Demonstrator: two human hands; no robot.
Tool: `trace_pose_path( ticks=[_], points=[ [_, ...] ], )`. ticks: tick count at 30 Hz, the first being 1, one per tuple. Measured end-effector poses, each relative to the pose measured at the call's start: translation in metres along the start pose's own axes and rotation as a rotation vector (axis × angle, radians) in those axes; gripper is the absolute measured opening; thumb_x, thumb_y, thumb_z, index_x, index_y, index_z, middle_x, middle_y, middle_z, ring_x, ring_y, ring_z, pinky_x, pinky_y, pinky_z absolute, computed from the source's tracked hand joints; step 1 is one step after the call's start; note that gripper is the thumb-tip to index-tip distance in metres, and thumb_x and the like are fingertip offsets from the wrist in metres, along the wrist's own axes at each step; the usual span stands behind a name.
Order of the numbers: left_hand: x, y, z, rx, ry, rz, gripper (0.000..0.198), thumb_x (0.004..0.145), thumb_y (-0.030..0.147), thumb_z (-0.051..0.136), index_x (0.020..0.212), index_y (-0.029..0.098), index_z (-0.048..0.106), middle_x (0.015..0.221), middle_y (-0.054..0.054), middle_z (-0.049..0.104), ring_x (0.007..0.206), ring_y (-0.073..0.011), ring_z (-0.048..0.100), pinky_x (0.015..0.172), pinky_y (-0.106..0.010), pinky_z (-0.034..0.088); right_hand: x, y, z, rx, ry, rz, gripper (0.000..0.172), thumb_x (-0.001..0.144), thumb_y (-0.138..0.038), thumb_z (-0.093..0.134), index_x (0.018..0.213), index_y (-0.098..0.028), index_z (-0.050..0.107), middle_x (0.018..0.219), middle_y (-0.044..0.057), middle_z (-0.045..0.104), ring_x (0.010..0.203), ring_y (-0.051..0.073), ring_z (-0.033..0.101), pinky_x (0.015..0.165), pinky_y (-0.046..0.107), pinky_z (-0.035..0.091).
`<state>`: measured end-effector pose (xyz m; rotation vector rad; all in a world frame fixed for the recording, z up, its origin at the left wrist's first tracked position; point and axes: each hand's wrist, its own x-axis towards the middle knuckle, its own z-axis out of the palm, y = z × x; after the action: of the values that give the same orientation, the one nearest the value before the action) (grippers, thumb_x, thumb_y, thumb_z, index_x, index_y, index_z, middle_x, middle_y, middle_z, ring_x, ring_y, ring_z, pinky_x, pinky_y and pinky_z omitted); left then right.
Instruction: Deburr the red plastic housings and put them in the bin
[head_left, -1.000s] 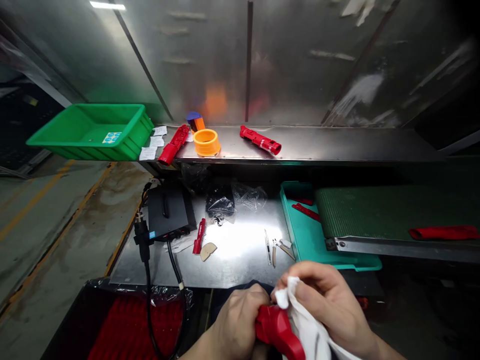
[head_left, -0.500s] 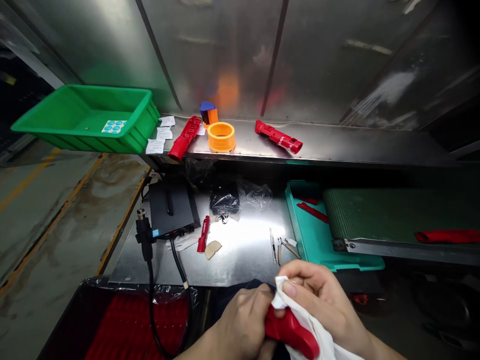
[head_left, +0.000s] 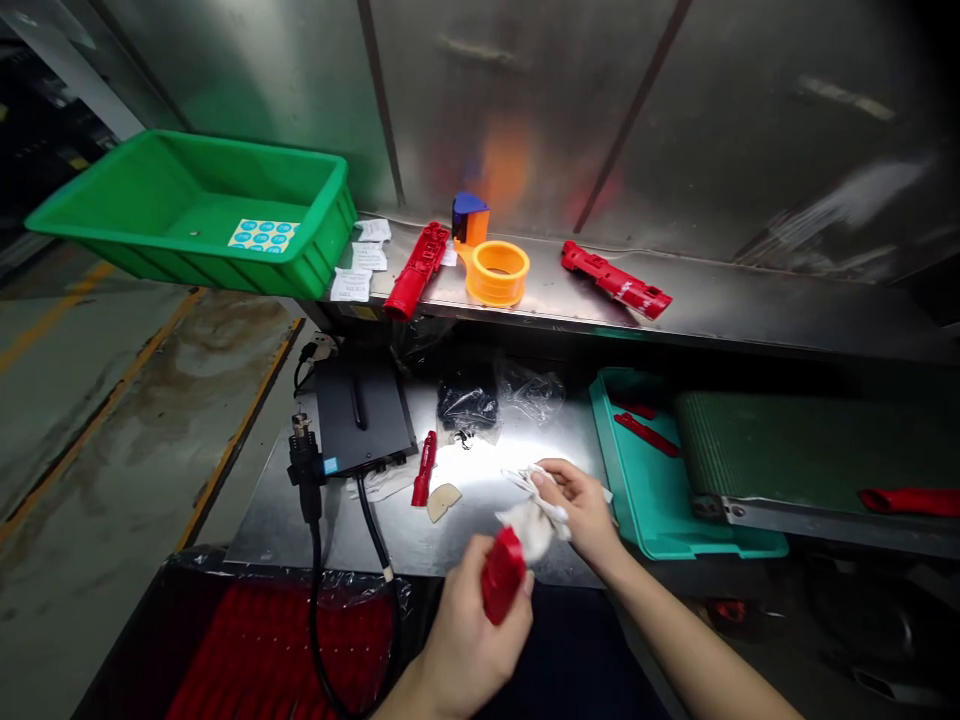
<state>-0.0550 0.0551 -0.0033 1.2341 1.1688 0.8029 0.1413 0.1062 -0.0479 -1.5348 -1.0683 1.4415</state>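
Observation:
My left hand (head_left: 469, 620) is closed around a red plastic part (head_left: 504, 575), which sticks up out of the fist near the front edge of the metal table (head_left: 465, 545). To its right and a little farther off, my right hand (head_left: 581, 505) pinches a crumpled white cloth (head_left: 532, 525). The cloth hangs down close beside the red part; I cannot tell whether they touch. A smaller red piece (head_left: 424, 470) and a tan curved chip (head_left: 444, 502) lie on the table left of the cloth.
A black box with a cable (head_left: 367, 415) stands on the table's left. A turquoise tray (head_left: 622, 480) and a green conveyor belt (head_left: 787, 450) are at right. The shelf bears a green bin (head_left: 315, 240), an orange tape dispenser (head_left: 499, 285) and red parts (head_left: 615, 280). Below left, a crate holds red parts (head_left: 277, 650).
My right hand has drawn the white cloth away from the red part, forward over the table. My left hand has turned the part more upright. The view has shifted slightly.

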Motion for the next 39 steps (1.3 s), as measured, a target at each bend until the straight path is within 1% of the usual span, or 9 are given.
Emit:
trace_pose_path(
  ticks=[3, 6, 10, 14, 18, 22, 29, 35, 39],
  points=[
    [0.009, -0.008, -0.025, -0.269, 0.175, -0.267, 0.037, 0.088, 0.040, 0.075, 0.113, 0.023, 0.054, 0.084, 0.002, 0.062, 0.058, -0.0145, 0.061, 0.054, -0.029, 0.054, 0.044, 0.051, 0.010, -0.350, -0.050, 0.020, 0.030, 0.097, -0.045, 0.076, 0.106, -0.016, 0.072, 0.111, 0.009, 0.073, 0.094, 0.023, 0.070, 0.089, 0.042, 0.059],
    [0.013, -0.016, -0.053, -0.444, 0.272, -0.371, 0.048, 0.084, 0.047, 0.079, 0.117, 0.021, 0.056, 0.098, -0.001, 0.065, 0.070, -0.0180, 0.068, 0.063, -0.035, 0.063, 0.080, 0.089, 0.028, -0.612, -0.103, 0.036, 0.024, 0.103, -0.038, 0.071, 0.115, -0.017, 0.070, 0.123, 0.009, 0.069, 0.110, 0.026, 0.068, 0.100, 0.049, 0.057],
    [0.009, -0.020, -0.078, -0.512, 0.341, -0.441, 0.055, 0.082, 0.048, 0.084, 0.120, 0.021, 0.056, 0.096, -0.002, 0.068, 0.067, -0.0168, 0.067, 0.056, -0.030, 0.060, 0.129, 0.118, 0.061, -0.815, -0.156, 0.003, 0.027, 0.106, -0.035, 0.068, 0.126, -0.018, 0.067, 0.132, 0.010, 0.066, 0.116, 0.028, 0.067, 0.102, 0.051, 0.057],
    [0.002, -0.023, -0.084, -0.594, 0.417, -0.452, 0.055, 0.082, 0.046, 0.084, 0.123, 0.021, 0.056, 0.078, 0.002, 0.067, 0.055, -0.0116, 0.057, 0.047, -0.022, 0.048, 0.162, 0.134, 0.078, -0.910, -0.205, -0.031, 0.029, 0.105, -0.035, 0.069, 0.128, -0.018, 0.066, 0.132, 0.010, 0.066, 0.113, 0.027, 0.068, 0.098, 0.049, 0.060],
    [0.002, -0.030, -0.087, -0.611, 0.499, -0.463, 0.057, 0.080, 0.046, 0.086, 0.122, 0.021, 0.057, 0.070, 0.004, 0.065, 0.051, -0.0109, 0.054, 0.046, -0.021, 0.046, 0.169, 0.144, 0.074, -0.941, -0.247, -0.055, 0.028, 0.105, -0.036, 0.069, 0.125, -0.017, 0.067, 0.126, 0.009, 0.068, 0.108, 0.025, 0.069, 0.094, 0.046, 0.061],
    [0.009, -0.034, -0.088, -0.611, 0.558, -0.478, 0.058, 0.073, 0.046, 0.089, 0.117, 0.022, 0.060, 0.073, 0.004, 0.066, 0.051, -0.0118, 0.056, 0.044, -0.021, 0.046, 0.168, 0.151, 0.071, -0.929, -0.255, -0.060, 0.026, 0.105, -0.036, 0.069, 0.123, -0.017, 0.067, 0.126, 0.009, 0.067, 0.108, 0.026, 0.069, 0.095, 0.047, 0.061],
    [0.019, -0.032, -0.088, -0.590, 0.520, -0.485, 0.063, 0.076, 0.047, 0.087, 0.125, 0.022, 0.057, 0.071, 0.004, 0.064, 0.051, -0.0115, 0.054, 0.046, -0.021, 0.046, 0.168, 0.158, 0.079, -0.749, -0.236, -0.014, 0.025, 0.105, -0.036, 0.070, 0.121, -0.017, 0.068, 0.124, 0.009, 0.068, 0.108, 0.026, 0.068, 0.095, 0.047, 0.060],
    [0.021, -0.036, -0.086, -0.586, 0.520, -0.504, 0.064, 0.077, 0.047, 0.087, 0.127, 0.021, 0.058, 0.072, 0.004, 0.066, 0.053, -0.0115, 0.055, 0.047, -0.021, 0.048, 0.167, 0.160, 0.080, -0.497, -0.201, 0.171, 0.025, 0.105, -0.037, 0.069, 0.118, -0.015, 0.068, 0.112, 0.006, 0.070, 0.093, 0.021, 0.071, 0.081, 0.038, 0.064],
    [0.025, -0.038, -0.085, -0.602, 0.499, -0.514, 0.065, 0.077, 0.047, 0.087, 0.128, 0.022, 0.057, 0.074, 0.004, 0.068, 0.050, -0.0115, 0.056, 0.044, -0.022, 0.047, 0.168, 0.150, 0.082, -0.329, -0.170, 0.281, 0.024, 0.106, -0.036, 0.069, 0.116, -0.015, 0.067, 0.106, 0.005, 0.070, 0.083, 0.018, 0.070, 0.072, 0.033, 0.063]
  ],
)
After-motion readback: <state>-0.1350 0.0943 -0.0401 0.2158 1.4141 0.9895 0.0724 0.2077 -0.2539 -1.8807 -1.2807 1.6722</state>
